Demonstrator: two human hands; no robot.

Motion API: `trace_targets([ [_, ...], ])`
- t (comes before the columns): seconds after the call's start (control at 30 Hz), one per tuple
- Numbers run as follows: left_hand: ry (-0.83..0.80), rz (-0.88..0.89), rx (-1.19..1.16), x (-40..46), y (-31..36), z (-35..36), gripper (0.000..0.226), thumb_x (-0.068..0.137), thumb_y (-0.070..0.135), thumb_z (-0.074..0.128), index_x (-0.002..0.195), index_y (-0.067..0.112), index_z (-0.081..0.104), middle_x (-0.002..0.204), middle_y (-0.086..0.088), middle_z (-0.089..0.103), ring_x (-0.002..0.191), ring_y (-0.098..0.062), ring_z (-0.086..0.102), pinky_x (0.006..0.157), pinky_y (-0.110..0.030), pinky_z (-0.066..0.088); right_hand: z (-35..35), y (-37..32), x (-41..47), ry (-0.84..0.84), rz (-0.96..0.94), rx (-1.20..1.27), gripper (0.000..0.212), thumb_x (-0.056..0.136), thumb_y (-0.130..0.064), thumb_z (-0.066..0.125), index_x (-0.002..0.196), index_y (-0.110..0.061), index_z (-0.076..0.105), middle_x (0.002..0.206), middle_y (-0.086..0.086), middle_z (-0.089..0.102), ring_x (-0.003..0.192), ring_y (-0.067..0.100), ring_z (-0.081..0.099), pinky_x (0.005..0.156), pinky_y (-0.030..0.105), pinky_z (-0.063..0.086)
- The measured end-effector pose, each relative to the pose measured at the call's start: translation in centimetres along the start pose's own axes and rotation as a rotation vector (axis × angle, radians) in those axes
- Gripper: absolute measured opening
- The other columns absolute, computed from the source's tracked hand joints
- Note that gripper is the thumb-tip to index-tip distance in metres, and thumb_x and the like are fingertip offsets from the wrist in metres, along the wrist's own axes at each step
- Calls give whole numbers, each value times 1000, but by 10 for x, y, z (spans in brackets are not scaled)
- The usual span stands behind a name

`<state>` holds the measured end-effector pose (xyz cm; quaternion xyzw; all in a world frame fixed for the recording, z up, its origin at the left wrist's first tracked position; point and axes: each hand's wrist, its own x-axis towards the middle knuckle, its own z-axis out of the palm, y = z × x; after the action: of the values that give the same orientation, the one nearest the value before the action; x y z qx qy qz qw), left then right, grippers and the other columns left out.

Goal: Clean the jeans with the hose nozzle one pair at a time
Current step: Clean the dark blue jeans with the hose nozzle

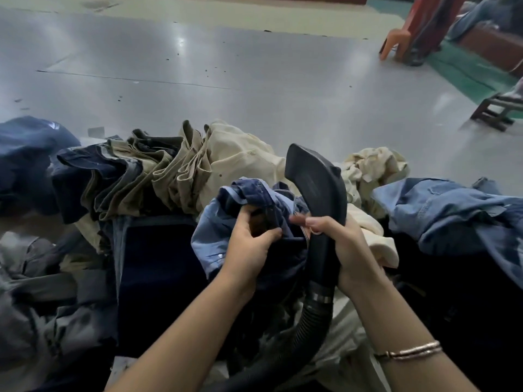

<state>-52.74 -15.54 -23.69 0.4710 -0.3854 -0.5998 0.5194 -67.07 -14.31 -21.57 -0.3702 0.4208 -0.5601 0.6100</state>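
Note:
A bunched pair of blue jeans (243, 193) lies in the middle, dark outside and lighter inside. My left hand (252, 241) grips a fold of its fabric. Right beside it, my right hand (339, 244) is wrapped round the neck of the black hose nozzle (317, 179), whose wide flat head points up and away from me. The index finger and thumb of that hand also touch the jeans. The ribbed black hose (300, 335) runs down from the nozzle toward the bottom edge.
A stack of folded khaki and dark trousers (147, 171) lies to the left, cream garments (246, 154) behind, light denim (441, 210) to the right, grey clothes (36, 278) at lower left. Behind the garments lies a grey shiny surface (226, 66). An orange plastic chair (402, 41) and a low stool (495, 111) stand far right.

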Motion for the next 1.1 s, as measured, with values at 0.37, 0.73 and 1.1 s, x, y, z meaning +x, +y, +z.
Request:
trace_targets([
  [0.37,-178,-131,-166,6,4,-3,27,83,8,65,109,1,67,103,-18,71,97,-31,69,77,-31,57,-4,22,-3,100,-18,-51,45,72,-3,66,116,-12,62,94,4,75,87,17,71,67,22,55],
  [0.73,-166,10,61,0,15,-10,18,95,15,54,96,11,71,96,-14,74,94,-28,70,85,-37,55,-2,39,-15,71,-42,-10,50,72,-9,67,120,-1,59,101,17,71,93,29,69,72,29,55],
  [1.1,-151,-117,-613,-15,67,-37,54,85,43,56,124,7,61,124,-17,64,113,-30,62,92,-41,53,-55,27,10,244,5,34,12,85,6,49,77,0,54,59,11,56,59,26,64,66,37,55],
])
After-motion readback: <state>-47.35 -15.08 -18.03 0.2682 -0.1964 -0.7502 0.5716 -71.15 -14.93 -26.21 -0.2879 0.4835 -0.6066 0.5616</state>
